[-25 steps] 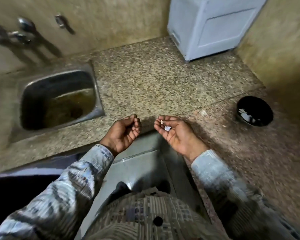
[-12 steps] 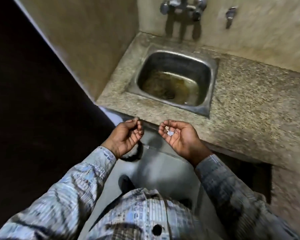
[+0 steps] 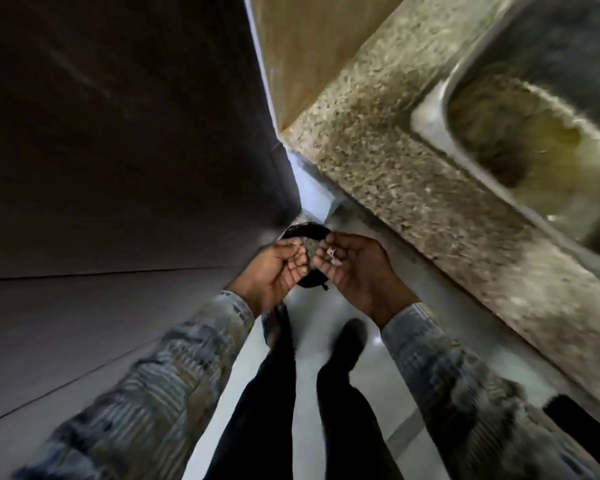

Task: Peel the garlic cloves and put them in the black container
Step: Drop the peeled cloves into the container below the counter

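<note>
We are cupping small pale papery garlic scraps (image 3: 331, 253) in our curled right hand (image 3: 354, 268) above a dark round bin (image 3: 305, 232), our left hand (image 3: 278, 270) loosely curled, apparently empty. Tipping low and centred should be preventing scatter. The black container is lying out of view.

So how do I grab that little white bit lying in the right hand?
Pinch the white bit with thumb and one fingertip, coming down from above. It lies in the cupped, palm-up right hand, so its top is bare while the hand's curl walls its sides. It looks small and thin, so a light pinch probably does; the left hand beside it is nearest.
</note>
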Demonstrator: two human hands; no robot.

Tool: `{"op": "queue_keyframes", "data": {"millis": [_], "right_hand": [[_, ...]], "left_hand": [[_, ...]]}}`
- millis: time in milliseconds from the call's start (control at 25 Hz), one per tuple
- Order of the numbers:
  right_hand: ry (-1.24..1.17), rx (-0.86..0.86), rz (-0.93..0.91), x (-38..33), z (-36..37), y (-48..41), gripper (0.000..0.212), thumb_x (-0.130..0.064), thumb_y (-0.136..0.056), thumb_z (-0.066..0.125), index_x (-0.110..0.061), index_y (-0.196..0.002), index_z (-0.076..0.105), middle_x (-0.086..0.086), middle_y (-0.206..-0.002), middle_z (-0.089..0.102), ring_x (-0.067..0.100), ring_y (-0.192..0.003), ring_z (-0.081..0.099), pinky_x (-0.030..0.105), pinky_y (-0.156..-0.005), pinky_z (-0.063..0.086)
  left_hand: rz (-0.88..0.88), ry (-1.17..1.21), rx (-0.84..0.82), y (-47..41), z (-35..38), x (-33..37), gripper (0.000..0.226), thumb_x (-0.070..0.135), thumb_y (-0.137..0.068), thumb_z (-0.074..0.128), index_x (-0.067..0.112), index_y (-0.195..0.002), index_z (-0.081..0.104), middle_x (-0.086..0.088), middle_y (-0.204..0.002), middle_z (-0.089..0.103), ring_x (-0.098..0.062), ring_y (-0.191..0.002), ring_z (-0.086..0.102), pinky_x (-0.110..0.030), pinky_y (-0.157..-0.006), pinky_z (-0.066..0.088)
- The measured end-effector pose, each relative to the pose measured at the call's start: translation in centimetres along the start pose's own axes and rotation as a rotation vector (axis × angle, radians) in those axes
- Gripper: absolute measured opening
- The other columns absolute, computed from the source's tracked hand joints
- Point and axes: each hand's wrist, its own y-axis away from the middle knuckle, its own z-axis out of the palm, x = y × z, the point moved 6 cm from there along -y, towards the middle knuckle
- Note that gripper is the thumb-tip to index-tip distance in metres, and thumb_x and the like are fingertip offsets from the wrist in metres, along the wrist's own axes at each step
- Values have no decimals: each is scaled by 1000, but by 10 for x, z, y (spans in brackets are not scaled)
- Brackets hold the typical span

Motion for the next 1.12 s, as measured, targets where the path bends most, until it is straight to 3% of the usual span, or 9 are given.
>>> {"op": "queue_keyframes", "data": {"millis": [280,400,480,600,720,840,920,1000,1120], "right_hand": [[262,131,55,64,-62,-248,26,-3,-101,48,-6,-79,62,8,-76,59,18,-71,58,34,-82,55],[424,148,80,94,-92,-327,29,-21,-107,43,-14,-98,69,2,-96,68,13,-86,63,35,-87,46],[426,171,116,111,-110,-363,37,-42,-109,40,-20,-103,69,-3,-94,68,12,-84,61,36,-85,38],[380,230,91,128,-134,-403,54,-66,-101,41,-24,-126,64,3,-119,68,26,-101,60,51,-96,42],[445,247,5,140,-145,-416,59,-68,-99,44,-21,-132,61,0,-129,65,21,-113,60,45,-109,45],[845,120,-176,139,-139,-404,52,-50,-107,42,-25,-153,48,-4,-155,49,12,-141,46,30,-120,32],[1110,99,-248,129,-146,-404,55,-45,-108,36,-24,-158,39,4,-163,39,21,-150,35,37,-127,20],[1196,51,-284,115,-134,-383,61,-55,-98,43,-30,-154,45,5,-160,44,23,-146,43,45,-123,30],[1301,-5,-439,81,-81,-289,56,-23,-98,53,-18,-154,47,9,-159,46,25,-147,41,44,-123,29]], "left_hand": [[-70,-85,198,-218,-83,-58,22,8,-104,45,8,-97,67,-8,-84,69,-13,-67,64,-22,-54,56],[-75,-41,264,-280,-107,-84,23,7,-100,52,0,-110,71,-20,-103,74,-22,-75,69,-23,-54,56],[-67,57,283,-310,-113,-100,26,16,-105,48,3,-111,70,-17,-105,76,-22,-74,70,-23,-53,55],[-51,266,224,-334,-103,-118,37,33,-112,38,6,-121,61,-12,-117,70,-26,-103,62,-36,-85,52],[-116,280,250,-336,-97,-133,38,44,-110,37,15,-124,58,-2,-95,62,-23,-101,58,-40,-91,46],[-115,220,94,-328,-83,-134,62,55,-107,36,12,-150,48,-5,-121,68,-26,-110,66,-41,-95,51],[-95,186,37,-309,-78,-129,65,62,-105,34,14,-140,59,-11,-130,68,-31,-120,65,-44,-99,52],[-50,85,114,-275,-83,-113,57,57,-106,33,17,-123,69,-4,-112,74,-22,-101,70,-39,-88,54],[112,-100,271,-213,-93,-76,32,34,-106,47,18,-113,74,11,-88,74,-7,-74,67,-30,-76,47]]}}
